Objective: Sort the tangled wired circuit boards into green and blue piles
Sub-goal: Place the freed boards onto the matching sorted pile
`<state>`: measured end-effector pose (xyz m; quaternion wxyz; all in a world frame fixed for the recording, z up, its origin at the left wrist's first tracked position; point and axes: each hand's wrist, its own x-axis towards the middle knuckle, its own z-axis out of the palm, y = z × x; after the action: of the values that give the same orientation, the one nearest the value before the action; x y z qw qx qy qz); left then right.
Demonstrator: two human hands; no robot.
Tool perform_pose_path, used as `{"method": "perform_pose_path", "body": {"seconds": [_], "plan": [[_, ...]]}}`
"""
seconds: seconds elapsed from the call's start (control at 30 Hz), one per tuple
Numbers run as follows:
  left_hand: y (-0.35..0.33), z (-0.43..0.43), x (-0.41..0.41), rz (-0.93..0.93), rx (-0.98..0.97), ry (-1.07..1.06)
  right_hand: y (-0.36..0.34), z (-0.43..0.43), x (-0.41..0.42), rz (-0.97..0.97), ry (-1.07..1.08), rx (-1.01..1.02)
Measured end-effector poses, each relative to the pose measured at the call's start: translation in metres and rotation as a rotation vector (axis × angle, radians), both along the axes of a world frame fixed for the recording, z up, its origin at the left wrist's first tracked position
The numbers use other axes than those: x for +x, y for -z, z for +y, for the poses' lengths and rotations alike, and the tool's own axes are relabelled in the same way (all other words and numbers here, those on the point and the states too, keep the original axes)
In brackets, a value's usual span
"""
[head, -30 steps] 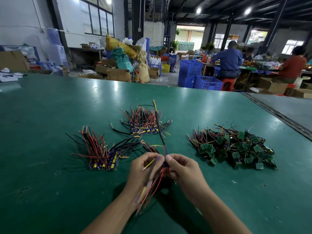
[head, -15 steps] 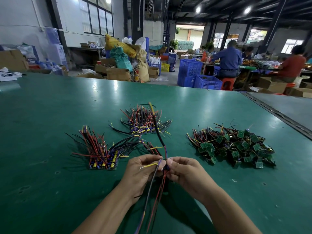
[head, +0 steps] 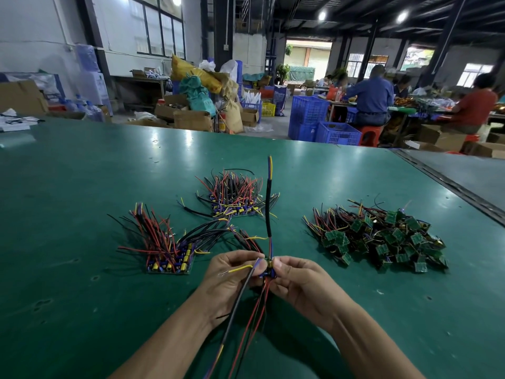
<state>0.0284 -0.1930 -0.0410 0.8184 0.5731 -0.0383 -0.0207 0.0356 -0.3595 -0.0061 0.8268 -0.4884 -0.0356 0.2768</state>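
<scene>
Left hand (head: 232,277) and right hand (head: 297,280) both pinch one small wired circuit board (head: 269,269) by its edges, just above the tabletop (head: 82,187). It looks light and stiff, its leads (head: 268,203) limp and snag-prone, so the board itself is the better hold. A near blue bundle (head: 169,253) lies left, a far blue bundle (head: 235,198) ahead, the green pile (head: 382,236) right.

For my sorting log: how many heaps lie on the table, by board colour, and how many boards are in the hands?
Blue heaps: 2, left and far
Green heap: 1
Board held by left hand and right hand: 1
Total: 4
</scene>
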Motion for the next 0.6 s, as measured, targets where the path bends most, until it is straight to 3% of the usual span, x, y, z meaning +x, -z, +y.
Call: {"method": "perform_pose_path", "body": {"seconds": [0.07,0.23,0.37,0.5,0.6], "plan": [[-0.008,-0.004,-0.004,-0.015,-0.001,-0.057,0.001,0.003,0.000,-0.011,0.030,-0.010],[-0.016,-0.021,-0.017,-0.306,0.533,-0.296,0.003,0.007,0.001,-0.221,0.174,-0.085],[-0.018,-0.024,-0.020,-0.326,0.586,-0.339,0.009,0.008,-0.001,-0.276,0.132,-0.075],[-0.018,-0.034,-0.024,-0.224,0.367,-0.289,0.012,0.011,-0.005,-0.303,0.106,-0.016],[-0.018,-0.038,-0.024,-0.207,0.321,-0.307,0.011,0.011,-0.008,-0.435,0.153,-0.224]]}}
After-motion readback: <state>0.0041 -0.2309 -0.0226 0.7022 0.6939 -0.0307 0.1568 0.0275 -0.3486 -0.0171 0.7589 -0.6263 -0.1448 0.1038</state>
